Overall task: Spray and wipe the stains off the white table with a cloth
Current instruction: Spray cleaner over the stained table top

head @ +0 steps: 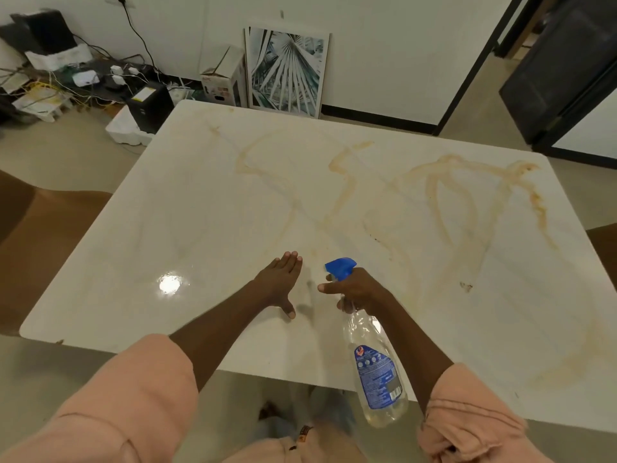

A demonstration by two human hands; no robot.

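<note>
Looking down from the head view, you grip the spray bottle [374, 355] by its neck in your right hand [359, 290], blue nozzle aimed across the white table [207, 202]. Your left hand [278, 282] lies flat, fingers straight, on the tabletop. Tan stains [447, 195] sit farther out, so spraying seems underway; aim there next. No cloth shows.
</note>
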